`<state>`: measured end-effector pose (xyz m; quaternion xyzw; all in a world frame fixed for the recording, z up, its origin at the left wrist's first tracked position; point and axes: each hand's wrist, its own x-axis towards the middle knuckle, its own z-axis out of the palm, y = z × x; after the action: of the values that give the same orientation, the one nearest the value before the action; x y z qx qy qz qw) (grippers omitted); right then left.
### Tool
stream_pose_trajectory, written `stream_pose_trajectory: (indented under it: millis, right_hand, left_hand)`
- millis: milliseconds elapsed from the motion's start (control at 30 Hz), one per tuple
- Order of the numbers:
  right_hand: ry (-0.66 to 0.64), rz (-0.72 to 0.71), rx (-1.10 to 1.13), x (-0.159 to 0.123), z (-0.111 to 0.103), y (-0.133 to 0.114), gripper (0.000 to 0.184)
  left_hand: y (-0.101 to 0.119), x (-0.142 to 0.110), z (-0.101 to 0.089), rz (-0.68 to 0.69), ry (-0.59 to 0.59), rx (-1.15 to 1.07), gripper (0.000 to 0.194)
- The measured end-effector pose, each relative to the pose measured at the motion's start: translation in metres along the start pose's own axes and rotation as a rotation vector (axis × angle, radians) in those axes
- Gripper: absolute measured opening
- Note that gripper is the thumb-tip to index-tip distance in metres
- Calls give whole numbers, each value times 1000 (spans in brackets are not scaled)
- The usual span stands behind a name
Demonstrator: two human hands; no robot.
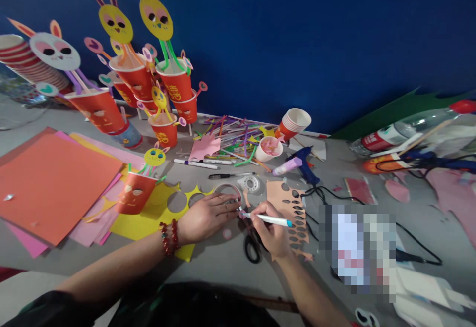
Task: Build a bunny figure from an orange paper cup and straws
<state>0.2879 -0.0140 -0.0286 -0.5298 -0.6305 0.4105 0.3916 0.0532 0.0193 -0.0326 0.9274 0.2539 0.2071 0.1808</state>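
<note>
My right hand (pixel 270 235) grips a white marker (pixel 273 219) with a blue end, its tip down by a small pinkish paper piece (pixel 242 214). Stretched flat on the table, my left hand (pixel 212 214) has its fingertips beside that piece; whether they press on it I cannot tell. Black-handled scissors (pixel 253 249) lie below the hands, partly covered by my right hand. A small pale pink disc (pixel 226 234) rests by my left hand. Yellow paper (pixel 139 223) with round holes lies partly under my left forearm. Peach paper (pixel 278 193) with oval cut-outs sits right of the marker.
Red paper cups with rabbit-faced figures (pixel 156 17) stand at the back left. Coloured paper sheets (pixel 63 183) lie left. Ahead are straws (pixel 238 136), a cup of scraps (pixel 268 149), a tape roll (pixel 250 183) and a blue glue gun (pixel 307 166). Black cables and a bottle (pixel 394 136) occupy the right.
</note>
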Motion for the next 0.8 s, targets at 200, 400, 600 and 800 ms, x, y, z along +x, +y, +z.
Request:
stream_pose_trajectory:
  millis: [200, 400, 600, 800]
  right_hand:
    - [50, -7, 1, -2, 0, 5, 18]
    - [61, -6, -15, -3, 1, 6, 18]
    - [64, -15, -29, -1, 1, 2, 17]
    - [51, -21, -33, 0, 1, 0, 16]
  left_hand:
    - [0, 0, -1, 4, -5, 7, 34]
    - [0, 0, 0, -5, -11, 23, 33]
    - [0, -1, 2, -6, 8, 11, 31]
    - [0, -1, 2, -7, 4, 13, 31]
